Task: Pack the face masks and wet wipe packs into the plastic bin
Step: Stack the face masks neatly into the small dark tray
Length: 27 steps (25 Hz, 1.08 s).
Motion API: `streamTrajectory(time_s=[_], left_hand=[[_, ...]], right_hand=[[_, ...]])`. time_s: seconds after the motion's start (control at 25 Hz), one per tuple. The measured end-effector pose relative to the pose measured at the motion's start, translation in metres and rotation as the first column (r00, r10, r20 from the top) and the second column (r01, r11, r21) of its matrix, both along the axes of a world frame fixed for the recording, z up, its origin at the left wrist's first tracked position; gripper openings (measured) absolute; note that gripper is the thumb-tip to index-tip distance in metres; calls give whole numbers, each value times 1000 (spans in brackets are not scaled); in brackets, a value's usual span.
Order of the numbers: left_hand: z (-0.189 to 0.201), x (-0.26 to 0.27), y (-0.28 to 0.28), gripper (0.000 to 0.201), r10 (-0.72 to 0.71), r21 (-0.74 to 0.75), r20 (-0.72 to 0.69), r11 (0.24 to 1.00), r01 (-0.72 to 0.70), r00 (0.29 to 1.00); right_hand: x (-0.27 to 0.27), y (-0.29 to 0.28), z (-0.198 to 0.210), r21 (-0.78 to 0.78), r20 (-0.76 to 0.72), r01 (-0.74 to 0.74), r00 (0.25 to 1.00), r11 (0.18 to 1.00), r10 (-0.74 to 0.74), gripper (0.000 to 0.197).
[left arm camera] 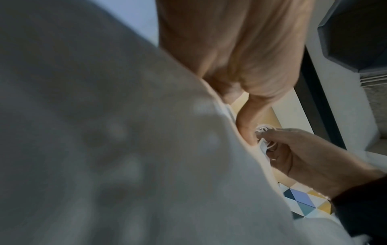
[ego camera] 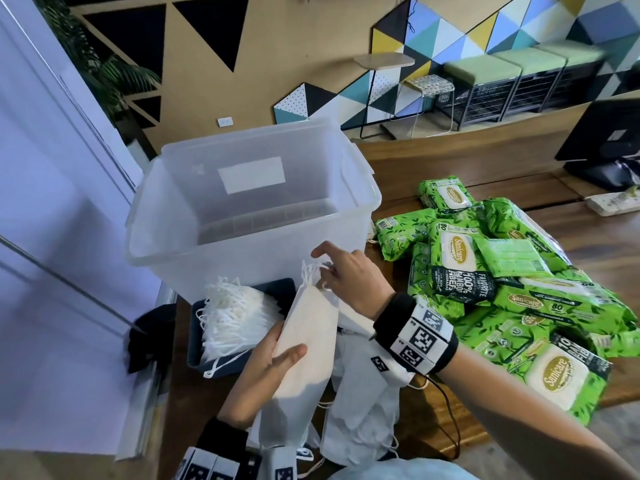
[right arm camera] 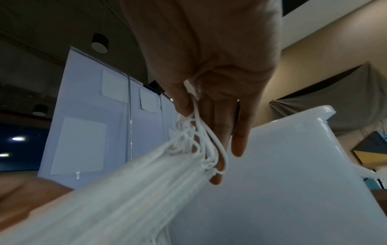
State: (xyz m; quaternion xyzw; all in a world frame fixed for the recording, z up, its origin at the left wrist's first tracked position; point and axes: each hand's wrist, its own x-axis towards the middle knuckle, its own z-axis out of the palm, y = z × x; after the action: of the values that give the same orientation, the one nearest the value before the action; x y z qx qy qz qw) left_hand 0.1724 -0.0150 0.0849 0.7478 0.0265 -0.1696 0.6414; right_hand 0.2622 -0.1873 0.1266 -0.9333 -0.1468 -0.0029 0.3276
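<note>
Overhead, my left hand point(ego camera: 268, 370) grips the stack of face masks point(ego camera: 304, 344) just before the plastic bin point(ego camera: 242, 188); my right hand point(ego camera: 346, 275) pinches its ear loops point(ego camera: 311, 271). I'd lift the stack level over the rim. Left wrist: white cloth fills the picture, blurred. Right wrist: fingers point(right arm camera: 237, 147) gather loops; the bin's floor stays hidden.

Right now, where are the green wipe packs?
In the head view the wipe packs lie heaped on the table, right of the bin and beyond the right hand.
</note>
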Motion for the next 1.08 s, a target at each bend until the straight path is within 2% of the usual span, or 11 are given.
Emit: streamTrajectory(time_s=[0.24, 0.32, 0.44, 0.52, 0.6, 0.64, 0.76, 0.84, 0.88, 1.0, 1.08], left_hand=[[-7, 1, -5, 26, 21, -34, -17, 999, -22, 1000], [-7, 1, -6, 25, 26, -44, -15, 999, -27, 1000], [-5, 1, -1, 28, 19, -69, -6, 997, -19, 1000], [-7, -2, 4, 31, 7, -75, -22, 997, -8, 1000], [-11, -6, 9, 33, -1, -78, -46, 997, -3, 999], [-12, -8, 9, 32, 6, -76, -53, 997, -10, 999], [-15, -9, 7, 25, 17, -98, -61, 995, -23, 998], [-12, -8, 3, 24, 29, -126, -69, 991, -38, 997], [-11, -8, 1, 27, 28, -160, -84, 986, -41, 996], [-16, -6, -1, 66, 67, -259, -176, 959, -112, 982], [-18, 0, -4, 60, 110, -292, -223, 940, -174, 969]], right_hand=[[-7, 6, 9, -244, -1, -28, 1000, 970, 28, 43], [-2, 6, 12, -220, -61, -69, 996, 973, 57, 42], [26, -6, 14, 221, -276, -18, 958, 975, 80, 31], [46, -23, 17, 537, -482, 228, 873, 812, 74, 24], [61, -37, 21, 635, -627, 444, 774, 632, 87, 21], [65, -40, 20, 617, -660, 466, 746, 634, 93, 21], [55, -29, 3, 519, -692, 368, 711, 772, 126, 22], [43, -19, -14, 509, -683, 352, 721, 785, 120, 27], [38, -16, -23, 529, -662, 353, 741, 772, 115, 29], [34, -6, -45, 537, -551, 306, 833, 786, 53, 33], [34, 5, -53, 456, -448, 227, 894, 861, 2, 35]])
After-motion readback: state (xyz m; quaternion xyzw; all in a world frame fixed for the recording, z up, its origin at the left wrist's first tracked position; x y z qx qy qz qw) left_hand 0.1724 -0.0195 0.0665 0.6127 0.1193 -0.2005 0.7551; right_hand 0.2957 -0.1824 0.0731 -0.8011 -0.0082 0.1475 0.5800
